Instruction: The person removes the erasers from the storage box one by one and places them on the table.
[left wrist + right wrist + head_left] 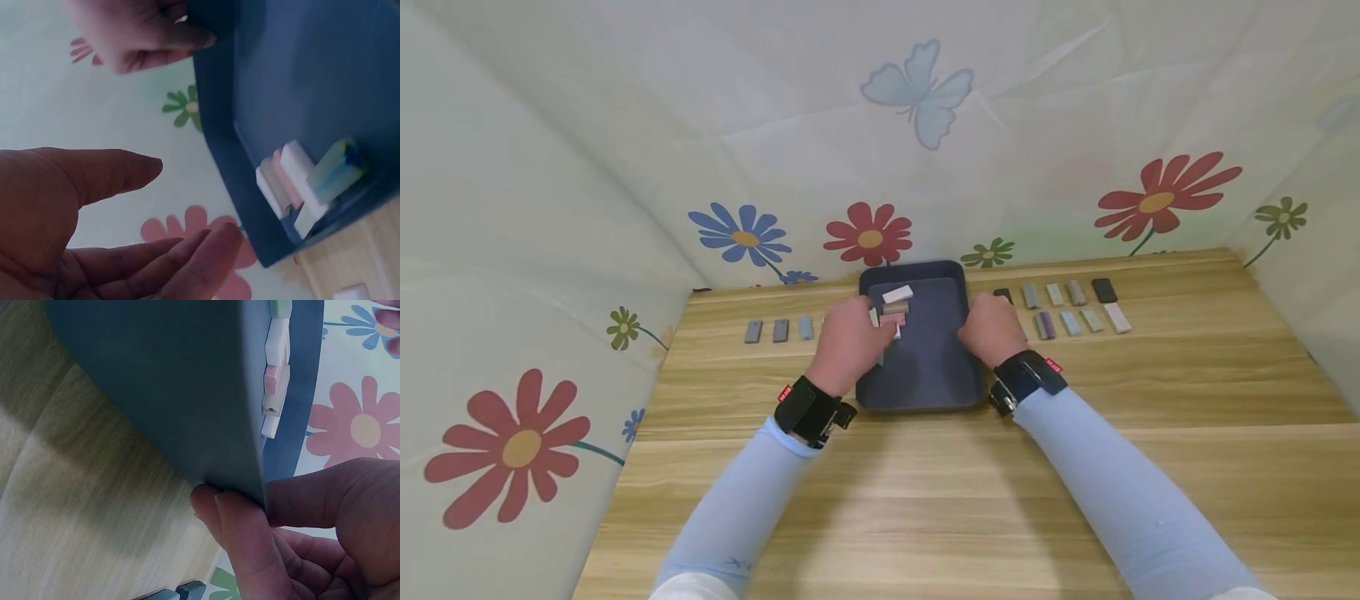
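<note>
A dark blue-grey tray (936, 358) stands near the wall. Several small eraser-like blocks lie together at its left side, among them a white block (898, 294), a pink block (287, 178) and a green-and-blue block (339, 170). My left hand (850, 337) is over the tray's left edge, hiding part of the blocks. In the left wrist view its thumb and fingers are spread apart with nothing between them. My right hand (992, 329) pinches the right wall of the tray (187, 394) between thumb and fingers.
Right of the tray, small blocks lie in two rows, including a black block (1104, 290) and a pale pink block (1117, 317). To the left are two grey blocks (753, 331) and a light blue block (806, 327). A flower-printed cloth (805, 150) backs the wooden table (910, 517).
</note>
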A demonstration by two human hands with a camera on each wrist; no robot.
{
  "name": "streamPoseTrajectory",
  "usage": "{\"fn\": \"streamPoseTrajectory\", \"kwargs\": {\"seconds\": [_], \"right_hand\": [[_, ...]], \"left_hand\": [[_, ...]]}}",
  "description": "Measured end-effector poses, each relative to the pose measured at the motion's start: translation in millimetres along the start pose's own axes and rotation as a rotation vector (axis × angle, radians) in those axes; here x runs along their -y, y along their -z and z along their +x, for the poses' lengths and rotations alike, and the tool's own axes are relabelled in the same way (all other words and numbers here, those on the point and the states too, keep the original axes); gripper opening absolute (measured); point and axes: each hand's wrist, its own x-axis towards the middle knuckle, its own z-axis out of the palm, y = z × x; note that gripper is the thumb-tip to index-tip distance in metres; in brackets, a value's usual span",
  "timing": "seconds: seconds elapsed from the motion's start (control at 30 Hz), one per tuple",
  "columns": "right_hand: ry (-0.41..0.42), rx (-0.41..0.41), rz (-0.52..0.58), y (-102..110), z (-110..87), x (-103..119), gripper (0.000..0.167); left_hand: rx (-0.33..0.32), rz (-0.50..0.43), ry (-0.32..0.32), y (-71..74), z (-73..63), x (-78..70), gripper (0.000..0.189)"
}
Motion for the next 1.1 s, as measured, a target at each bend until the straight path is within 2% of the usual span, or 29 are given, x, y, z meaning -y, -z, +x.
{"fn": "streamPoseTrajectory", "kwargs": {"seconds": [0.17,0.33,0.4,0.57,0.67,0.77,0.97,1.1], "right_hand": [[-0.006,-0.003,0.002,-1,-0.4,1,0.015],[0.010,-0.003,0.016,1,-1.7,1,0.018],[0.008,-0.003,0.021,1,-1.6,0,0.018],[-0.005,-0.003,0.016,1,-0.6,0,0.017],[-0.011,0.002,0.018,1,-0.5,0,0.016],[-0.017,0.007,0.022,1,-1.0,1,0.016],[-0.011,0.010,0.025,2,-2.5,1,0.017],[-0.016,0.009,0.026,3,-3.1,1,0.016]], "left_hand": [[0.037,0.121,-0.016,-20.2,-3.0,0.2,0.023],[0.097,0.187,0.004,-34.1,-3.3,2.9,0.025],[0.103,0.198,-0.003,-37.5,-2.8,2.5,0.016],[0.090,0.218,-0.013,-44.0,-0.8,1.8,0.021],[0.096,0.237,0.004,-47.5,-0.4,2.4,0.010],[0.103,0.290,0.019,-50.8,0.5,3.1,0.005],[0.087,0.397,0.046,-57.0,2.7,4.3,0.005],[0.072,0.440,0.033,-59.9,2.1,5.1,0.009]]}}
